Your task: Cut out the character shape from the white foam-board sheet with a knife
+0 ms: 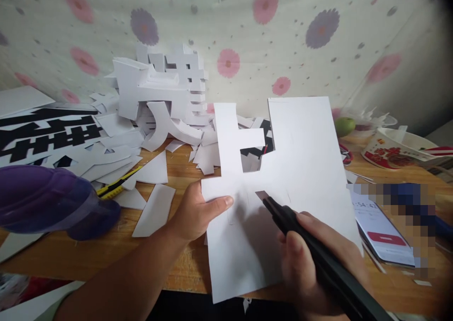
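My left hand (198, 212) grips the left edge of a white foam board sheet (307, 175), thumb lying on top and fingers hidden beneath. The upper left of the board is cut into an outline with an upright strip, a short side arm and an open notch. Closed around a black utility knife (283, 217) is my right hand (300, 264). Its bare blade points up and left over the middle of the board; whether the tip touches the surface I cannot tell. Faint pencil-like lines show near the blade.
White cut-out letter shapes (152, 90) and scraps pile up behind the board. On the left are a purple bottle-like object (53, 198), a yellow-and-black cutter (118, 182) and black-patterned sheets (46, 132). A phone (384, 231), paper bowl (392, 149) and green fruit (344, 127) are right.
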A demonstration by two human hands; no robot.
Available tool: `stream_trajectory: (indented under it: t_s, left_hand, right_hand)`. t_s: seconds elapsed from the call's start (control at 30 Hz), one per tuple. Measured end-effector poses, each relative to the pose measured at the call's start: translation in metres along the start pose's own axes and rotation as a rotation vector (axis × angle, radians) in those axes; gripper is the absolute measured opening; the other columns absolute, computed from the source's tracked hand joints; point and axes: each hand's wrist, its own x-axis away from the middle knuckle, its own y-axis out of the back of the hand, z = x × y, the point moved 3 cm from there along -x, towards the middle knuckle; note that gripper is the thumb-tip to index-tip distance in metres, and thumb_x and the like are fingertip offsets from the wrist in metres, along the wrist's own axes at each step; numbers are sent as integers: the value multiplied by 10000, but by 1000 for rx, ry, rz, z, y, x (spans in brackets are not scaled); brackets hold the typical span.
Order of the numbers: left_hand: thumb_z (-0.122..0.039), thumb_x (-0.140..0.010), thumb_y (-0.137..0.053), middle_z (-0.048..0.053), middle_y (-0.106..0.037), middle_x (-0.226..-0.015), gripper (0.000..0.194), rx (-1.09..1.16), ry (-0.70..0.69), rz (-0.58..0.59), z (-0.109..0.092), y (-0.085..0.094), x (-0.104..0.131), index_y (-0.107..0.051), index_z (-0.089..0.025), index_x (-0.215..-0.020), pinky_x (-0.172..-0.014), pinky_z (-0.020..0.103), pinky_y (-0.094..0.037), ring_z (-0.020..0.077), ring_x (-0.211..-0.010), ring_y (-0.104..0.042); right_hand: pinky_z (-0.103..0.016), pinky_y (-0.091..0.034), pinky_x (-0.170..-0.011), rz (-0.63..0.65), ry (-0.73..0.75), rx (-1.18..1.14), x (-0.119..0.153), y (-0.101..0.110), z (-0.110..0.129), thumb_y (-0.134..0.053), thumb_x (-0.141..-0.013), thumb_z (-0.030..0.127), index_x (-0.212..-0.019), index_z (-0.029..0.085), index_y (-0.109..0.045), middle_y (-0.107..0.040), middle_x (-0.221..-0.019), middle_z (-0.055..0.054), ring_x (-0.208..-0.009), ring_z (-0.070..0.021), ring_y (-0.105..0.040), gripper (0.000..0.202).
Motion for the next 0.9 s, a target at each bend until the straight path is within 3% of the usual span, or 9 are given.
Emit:
stream_trajectory:
  t_s: [0.3, 0.57, 0.73, 0.9]
  left_hand:
    - [-321, -749, -716, 26, -614, -684, 162, 3, 38, 23, -6, -4, 2, -632, -189, -707, -721, 373, -520, 212, -693, -593]
    - [-321, -754, -715, 32, -639, -725, 148, 4, 30, 33, -6, -4, 3, -655, -187, -744, -714, 374, -532, 207, -695, -605]
    - [-302, -760, -723, 41, -686, -811, 152, 34, -12, 35, -6, -5, 3, -717, -188, -862, -763, 362, -527, 211, -763, -629]
    - [-298, -776, -718, 31, -678, -795, 119, 57, 3, 56, -4, -6, 4, -703, -190, -824, -738, 343, -525, 202, -757, -624]
  right_hand:
    - [-315, -627, -633, -1, 14, 31, 7, -8, 4, -692, -798, 154, -1052, 217, -649, -717, -809, -23, -723, -193, -720, 265]
    - [-307, -638, -708, 95, 32, -24, -1, -11, 7, -648, -802, 92, -1046, 197, -622, -691, -718, 18, -711, -173, -721, 267]
    - [-284, -636, -636, 143, 156, -20, -7, -11, 11, -671, -783, 82, -1087, 183, -601, -657, -697, 23, -666, -160, -708, 328]
    - [-271, -626, -600, 117, 182, 5, -5, -13, 13, -681, -788, 84, -1107, 168, -611, -663, -709, 15, -617, -150, -690, 337]
